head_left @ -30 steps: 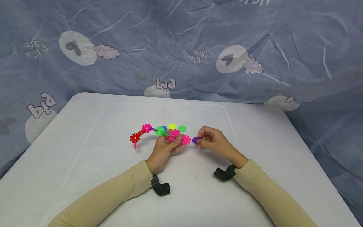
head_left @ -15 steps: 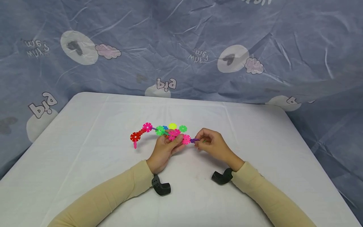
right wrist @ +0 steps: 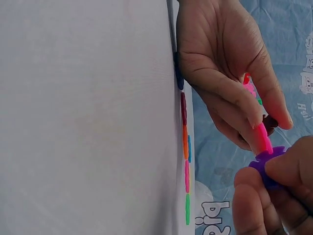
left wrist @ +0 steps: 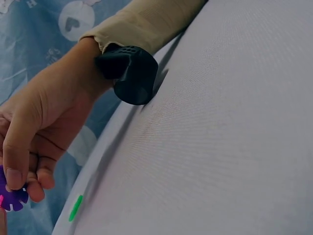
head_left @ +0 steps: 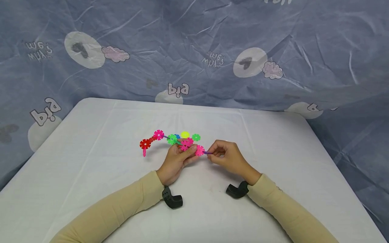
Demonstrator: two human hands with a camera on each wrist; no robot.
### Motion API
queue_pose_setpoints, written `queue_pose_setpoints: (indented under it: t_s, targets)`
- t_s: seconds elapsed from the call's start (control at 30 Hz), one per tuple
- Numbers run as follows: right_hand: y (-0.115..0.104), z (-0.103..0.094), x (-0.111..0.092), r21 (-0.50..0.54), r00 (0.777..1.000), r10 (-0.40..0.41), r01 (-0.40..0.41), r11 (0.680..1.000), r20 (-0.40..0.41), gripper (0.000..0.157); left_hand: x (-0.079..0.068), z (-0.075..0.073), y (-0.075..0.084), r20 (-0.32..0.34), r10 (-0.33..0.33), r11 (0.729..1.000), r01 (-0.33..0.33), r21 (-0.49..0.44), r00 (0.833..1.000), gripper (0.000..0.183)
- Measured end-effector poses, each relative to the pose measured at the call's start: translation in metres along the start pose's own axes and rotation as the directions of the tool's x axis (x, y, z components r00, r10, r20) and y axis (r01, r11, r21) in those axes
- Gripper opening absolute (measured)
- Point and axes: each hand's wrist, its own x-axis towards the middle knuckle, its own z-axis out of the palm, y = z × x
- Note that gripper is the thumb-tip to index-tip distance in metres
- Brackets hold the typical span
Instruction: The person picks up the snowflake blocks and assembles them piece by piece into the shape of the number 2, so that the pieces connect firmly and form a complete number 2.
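One chain (head_left: 172,139) over worktop (head_left: 267,138), roughly midway between left and right edges. Left hand (head_left: 175,160) grips it near pink disc (head_left: 200,150); right hand (head_left: 229,157) pinches purple disc (right wrist: 262,160) touching pink one. I judge chain light, pieces stiff, joints likely fragile; I'd pinch flat faces, slots clear.

A white table (head_left: 282,162) with rounded far corners stands before a blue-grey curtain (head_left: 194,37). Faint fold lines (head_left: 100,125) run across the tabletop. The curtain, creased and shiny in places, shows beyond the table's far edge and both sides. Printed on it are a pale oval (head_left: 91,57) with a dark heart (head_left: 79,51) inside, touching a pink cloud (head_left: 115,54), and a similar pair further right. Chunky white letters (head_left: 178,89) (they look flipped) overlap a pale round patch (head_left: 169,99) just behind the table.
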Motion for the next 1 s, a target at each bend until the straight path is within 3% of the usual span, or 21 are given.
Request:
queue_pose_setpoints:
  t_s: [0.57, 0.8, 1.0]
  targets:
    - [-0.0008, 0.0009, 0.0001, -0.014, 1.0, -0.015, 0.015, 1.0, 0.011, 0.015, -0.0006, -0.0012, 0.0014, 0.041, -0.018, 0.999, 0.017, 0.029, 0.999, 0.052]
    - [0.0, 0.0006, 0.0002, 0.074, 0.997, 0.029, -0.034, 0.997, 0.064, 0.013, -0.0013, -0.0004, 0.0039, 0.045, 0.005, 0.998, -0.008, 0.065, 0.999, 0.046]
    - [-0.0018, 0.0005, 0.0007, 0.124, 0.995, 0.059, -0.068, 0.99, 0.078, 0.016, -0.0005, 0.0, 0.0025, 0.054, 0.002, 1.0, -0.003, 0.024, 0.999, 0.057]
